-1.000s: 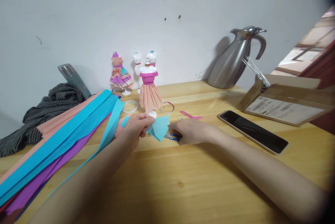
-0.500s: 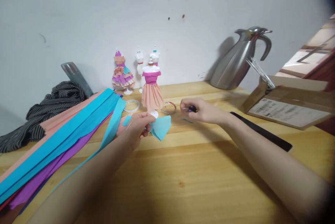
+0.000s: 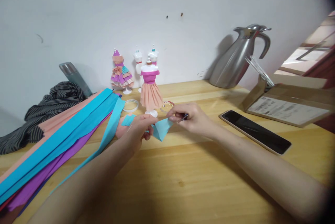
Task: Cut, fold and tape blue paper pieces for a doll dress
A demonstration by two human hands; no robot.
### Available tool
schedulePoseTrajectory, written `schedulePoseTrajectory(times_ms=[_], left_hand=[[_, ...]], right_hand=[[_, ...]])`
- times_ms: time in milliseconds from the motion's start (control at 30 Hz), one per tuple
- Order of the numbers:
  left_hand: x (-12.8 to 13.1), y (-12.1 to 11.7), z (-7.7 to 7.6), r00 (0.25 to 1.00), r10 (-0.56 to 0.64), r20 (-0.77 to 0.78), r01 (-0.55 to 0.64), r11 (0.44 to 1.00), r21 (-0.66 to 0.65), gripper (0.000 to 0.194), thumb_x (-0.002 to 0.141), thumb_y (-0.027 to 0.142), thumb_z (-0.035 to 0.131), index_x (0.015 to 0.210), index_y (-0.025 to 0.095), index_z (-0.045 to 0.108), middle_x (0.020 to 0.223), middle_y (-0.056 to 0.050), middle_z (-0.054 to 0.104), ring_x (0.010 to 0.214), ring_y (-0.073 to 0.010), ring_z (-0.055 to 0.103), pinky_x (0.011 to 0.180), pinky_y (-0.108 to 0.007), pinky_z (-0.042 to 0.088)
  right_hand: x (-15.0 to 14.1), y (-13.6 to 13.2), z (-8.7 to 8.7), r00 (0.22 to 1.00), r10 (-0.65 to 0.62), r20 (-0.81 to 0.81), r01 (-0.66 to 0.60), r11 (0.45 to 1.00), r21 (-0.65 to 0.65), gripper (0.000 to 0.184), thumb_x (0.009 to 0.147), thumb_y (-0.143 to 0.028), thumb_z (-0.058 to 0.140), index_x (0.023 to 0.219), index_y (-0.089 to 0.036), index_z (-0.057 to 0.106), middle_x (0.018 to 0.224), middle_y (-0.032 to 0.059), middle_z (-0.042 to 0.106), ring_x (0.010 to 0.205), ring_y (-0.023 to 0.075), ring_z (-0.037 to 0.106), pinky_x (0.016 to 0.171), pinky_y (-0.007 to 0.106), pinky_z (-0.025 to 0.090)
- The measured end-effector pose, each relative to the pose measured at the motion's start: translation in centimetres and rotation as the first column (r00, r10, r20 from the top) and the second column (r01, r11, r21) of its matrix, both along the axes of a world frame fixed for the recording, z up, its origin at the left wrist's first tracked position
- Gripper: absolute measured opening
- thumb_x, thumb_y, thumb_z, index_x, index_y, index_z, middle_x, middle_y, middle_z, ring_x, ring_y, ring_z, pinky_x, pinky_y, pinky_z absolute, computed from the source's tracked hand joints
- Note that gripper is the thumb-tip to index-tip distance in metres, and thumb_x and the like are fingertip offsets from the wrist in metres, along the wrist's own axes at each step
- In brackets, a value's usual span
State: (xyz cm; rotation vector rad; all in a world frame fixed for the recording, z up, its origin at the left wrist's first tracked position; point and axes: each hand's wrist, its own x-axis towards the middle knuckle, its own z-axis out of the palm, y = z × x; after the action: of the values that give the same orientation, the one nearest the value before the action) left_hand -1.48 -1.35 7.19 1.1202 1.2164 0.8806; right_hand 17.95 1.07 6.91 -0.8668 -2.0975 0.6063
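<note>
My left hand (image 3: 142, 126) is closed, pinching a small folded piece of light-blue crepe paper (image 3: 161, 129) at its left side. My right hand (image 3: 190, 117) has its thumb and fingers at the paper's upper right corner. Tucked in that same hand is what looks like a pair of small scissors (image 3: 185, 116) with dark handles, mostly hidden by the fingers. Just behind the hands stands a mini dress form (image 3: 150, 84) in a magenta top and pleated peach skirt. A roll of clear tape (image 3: 131, 105) lies beyond my left hand.
Long crepe paper strips (image 3: 65, 140) spread across the left, near a striped cloth (image 3: 57, 98) and a leaning bottle (image 3: 74, 77). More dress forms (image 3: 121, 74) stand by the wall. On the right are a phone (image 3: 258, 131), an open cardboard box (image 3: 288, 107) and a steel jug (image 3: 232, 60).
My right hand has moved left to the light-blue paper and now touches its corner. The paper has been folded or bent slightly. The phone's screen shows more fully.
</note>
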Motion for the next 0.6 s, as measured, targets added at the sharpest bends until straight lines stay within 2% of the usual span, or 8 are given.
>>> schedulePoseTrajectory(times_ms=[67,133,200,267,333,433,600], left_hand=[[0.0,-0.3,0.3,1.0,-0.015,0.002,0.015,0.995,0.101,0.031,0.07,0.045,0.062,0.073,0.014,0.063,0.059,0.0,0.05,0.054,-0.0099,0.044,0.044,-0.02,0.026],[0.0,-0.4,0.5,0.998,-0.064,0.002,0.062,0.975,0.211,0.039,0.07,0.049,0.063,0.088,0.014,0.066,0.072,-0.003,0.056,0.065,-0.0123,0.051,0.051,-0.021,0.035],[0.1,-0.4,0.4,0.993,-0.112,-0.023,0.114,0.956,0.269,0.044,0.065,0.045,0.072,0.096,0.016,0.066,0.082,-0.004,0.061,0.075,-0.0152,0.055,0.061,-0.023,0.041],[0.2,-0.1,-0.1,0.991,-0.122,-0.05,0.132,0.951,0.281,0.048,0.059,0.04,0.077,0.099,0.016,0.065,0.088,-0.005,0.063,0.084,-0.0186,0.057,0.067,-0.025,0.043],[0.2,0.2,-0.8,0.992,-0.125,-0.031,0.129,0.952,0.279,0.047,0.061,0.041,0.077,0.099,0.016,0.066,0.087,-0.005,0.065,0.084,-0.0192,0.058,0.068,-0.026,0.044],[0.2,0.7,-2.0,0.992,-0.121,0.041,0.107,0.962,0.251,0.044,0.066,0.044,0.074,0.096,0.014,0.067,0.082,-0.005,0.066,0.074,-0.0162,0.057,0.063,-0.025,0.042],[0.0,0.6,-2.7,0.994,-0.084,0.076,0.063,0.967,0.247,0.035,0.068,0.044,0.072,0.083,0.012,0.07,0.071,-0.004,0.063,0.066,-0.0142,0.054,0.058,-0.025,0.04]], right_hand=[[-0.3,0.1,-0.1,0.992,-0.062,-0.107,0.048,0.99,-0.129,0.013,0.074,-0.025,0.059,0.065,-0.017,0.062,0.054,-0.0027,0.049,0.052,0.0098,0.041,0.052,0.025,0.032],[-0.6,0.3,-0.4,0.963,-0.141,-0.23,0.063,0.947,-0.315,0.015,0.069,-0.031,0.064,0.064,-0.017,0.059,0.05,-0.0047,0.046,0.047,0.0084,0.037,0.048,0.024,0.029],[-0.9,0.5,-0.8,0.917,-0.206,-0.341,0.006,0.863,-0.505,0.022,0.064,-0.036,0.068,0.064,-0.018,0.055,0.044,-0.0075,0.04,0.04,0.0062,0.03,0.043,0.023,0.022],[-1.2,0.4,-1.1,0.877,-0.228,-0.423,-0.095,0.78,-0.618,0.028,0.061,-0.037,0.071,0.062,-0.018,0.051,0.041,-0.0095,0.036,0.036,0.0044,0.024,0.04,0.022,0.015],[-1.4,0.2,-1.3,0.857,-0.222,-0.464,-0.17,0.73,-0.662,0.031,0.06,-0.037,0.073,0.06,-0.018,0.049,0.039,-0.01,0.035,0.035,0.0035,0.023,0.04,0.022,0.012],[-1.6,-0.3,-1.3,0.853,-0.211,-0.477,-0.216,0.69,-0.691,0.03,0.062,-0.037,0.074,0.062,-0.018,0.05,0.038,-0.0101,0.035,0.035,0.0032,0.023,0.041,0.022,0.012],[-1.9,-0.7,-1.4,0.857,-0.216,-0.467,-0.22,0.667,-0.712,0.029,0.061,-0.035,0.075,0.067,-0.016,0.054,0.04,-0.0095,0.038,0.035,0.0033,0.025,0.04,0.022,0.012]])
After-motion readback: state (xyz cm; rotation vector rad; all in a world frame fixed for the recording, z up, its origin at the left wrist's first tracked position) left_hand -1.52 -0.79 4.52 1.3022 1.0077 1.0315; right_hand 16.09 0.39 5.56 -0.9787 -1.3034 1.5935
